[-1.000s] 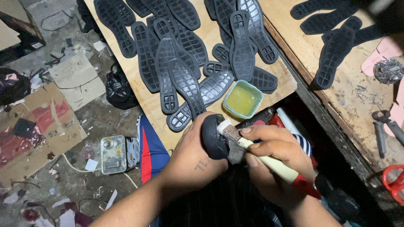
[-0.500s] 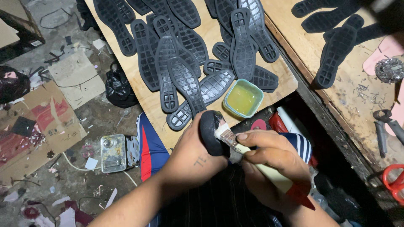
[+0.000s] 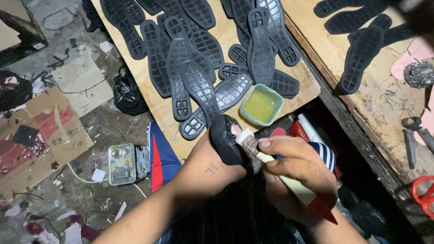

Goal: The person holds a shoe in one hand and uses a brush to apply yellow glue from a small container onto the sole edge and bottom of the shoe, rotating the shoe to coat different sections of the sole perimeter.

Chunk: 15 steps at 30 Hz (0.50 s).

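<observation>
My left hand grips a black shoe from below, its heel end turned up toward the camera. My right hand holds a glue brush with a pale handle and a red end; its bristles rest on the shoe's pinkish inner edge. Just beyond the shoe stands a small teal tub of yellow glue on the near edge of a wooden board. Several black rubber soles lie spread and overlapping across that board.
A second bench at right carries more black soles, a pink insole, pincers and red-handled scissors. The floor at left is littered with cardboard, a black bag and a metal tin.
The shoe and both hands stay in the same place over my lap. The brush has shifted slightly along the shoe's edge.
</observation>
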Each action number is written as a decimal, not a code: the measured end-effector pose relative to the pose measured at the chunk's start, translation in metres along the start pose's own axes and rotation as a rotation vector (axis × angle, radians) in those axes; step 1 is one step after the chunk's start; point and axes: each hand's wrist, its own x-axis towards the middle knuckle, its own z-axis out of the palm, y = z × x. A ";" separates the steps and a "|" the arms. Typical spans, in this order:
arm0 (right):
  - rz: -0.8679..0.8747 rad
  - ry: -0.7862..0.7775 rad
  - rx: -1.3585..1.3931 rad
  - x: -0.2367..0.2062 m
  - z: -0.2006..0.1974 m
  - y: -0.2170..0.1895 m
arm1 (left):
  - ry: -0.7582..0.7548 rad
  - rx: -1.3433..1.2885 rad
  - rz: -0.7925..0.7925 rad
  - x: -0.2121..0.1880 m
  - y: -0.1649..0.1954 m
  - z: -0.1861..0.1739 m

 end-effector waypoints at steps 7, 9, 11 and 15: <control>0.001 -0.022 0.026 0.001 0.001 0.002 | 0.009 -0.043 -0.114 0.002 0.002 0.003; 0.010 -0.024 0.029 0.001 0.003 0.002 | 0.002 -0.003 -0.127 0.003 0.003 0.003; 0.018 -0.033 0.028 0.001 0.003 0.002 | 0.005 -0.007 -0.102 0.003 0.002 0.003; 0.028 -0.059 0.033 0.001 0.002 0.003 | 0.011 -0.031 -0.110 0.003 0.000 0.002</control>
